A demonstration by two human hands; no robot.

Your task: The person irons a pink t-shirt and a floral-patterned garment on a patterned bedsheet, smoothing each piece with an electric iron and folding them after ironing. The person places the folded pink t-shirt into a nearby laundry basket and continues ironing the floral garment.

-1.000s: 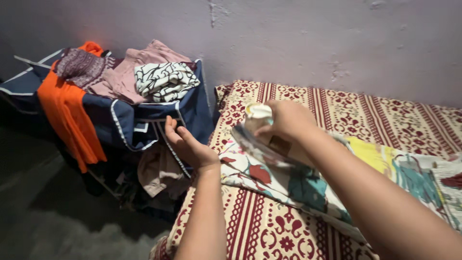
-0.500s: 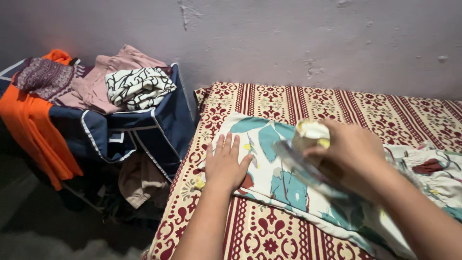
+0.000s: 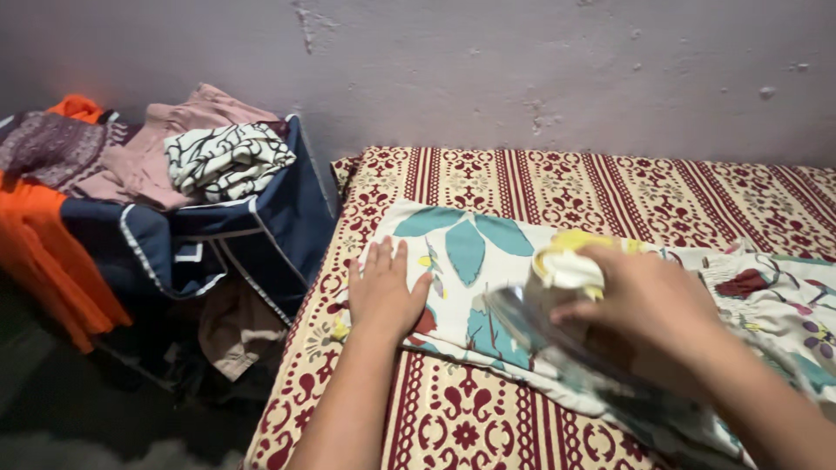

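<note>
A white cloth with teal leaf and flower prints [image 3: 470,248] lies spread on a bed covered by a red and cream patterned sheet [image 3: 557,178]. My left hand [image 3: 383,292] rests flat on the cloth's left end, fingers together and pointing away from me. My right hand [image 3: 649,305] grips the handle of an iron [image 3: 544,326]. The handle is wrapped in yellow and white, and the shiny soleplate tilts over the middle of the cloth. The iron is blurred, so whether it touches the cloth is unclear.
Left of the bed stands a navy fabric laundry basket [image 3: 261,239] heaped with clothes: a black and white patterned piece [image 3: 228,157], a pink one [image 3: 174,130] and an orange one [image 3: 43,252] hanging over the side. A grey plaster wall [image 3: 522,70] runs behind.
My left hand came away from the basket side and settled flat on the cloth. My right hand carried the iron rightward and nearer along the cloth.
</note>
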